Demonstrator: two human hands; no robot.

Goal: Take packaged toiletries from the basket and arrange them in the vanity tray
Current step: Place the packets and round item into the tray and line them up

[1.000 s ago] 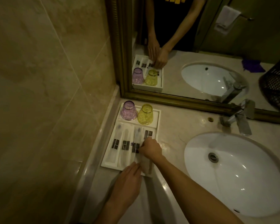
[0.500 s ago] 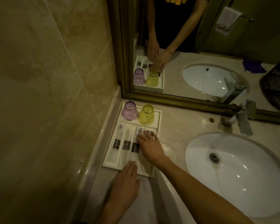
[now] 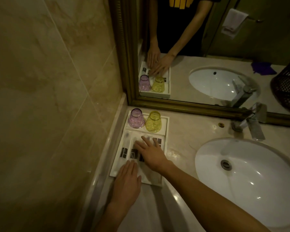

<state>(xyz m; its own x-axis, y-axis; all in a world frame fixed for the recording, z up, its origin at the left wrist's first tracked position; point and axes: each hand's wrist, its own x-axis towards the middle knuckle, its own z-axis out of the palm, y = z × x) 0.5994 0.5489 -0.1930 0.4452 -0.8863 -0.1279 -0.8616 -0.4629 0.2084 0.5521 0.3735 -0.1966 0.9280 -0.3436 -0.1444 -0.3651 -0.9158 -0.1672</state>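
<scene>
A white vanity tray point(image 3: 166, 129) lies on the marble counter against the left wall. Several long white packets with dark labels point(image 3: 124, 152) lie side by side in its front compartment. My right hand point(image 3: 151, 154) rests flat on top of these packets with its fingers spread, holding nothing. My left hand point(image 3: 126, 183) lies flat over the tray's near edge, fingers together and pointing forward, also holding nothing. A dark woven basket point(image 3: 287, 84) shows only as a reflection at the mirror's right edge.
An upturned purple glass point(image 3: 136, 118) and a yellow glass point(image 3: 153, 121) stand in the tray's back compartment. A white basin point(image 3: 251, 178) with a chrome tap point(image 3: 252, 123) fills the right side. A gold-framed mirror point(image 3: 182, 107) runs behind.
My right hand has slid leftward across the packets and spread flat. My left hand has moved forward onto the tray's near edge.
</scene>
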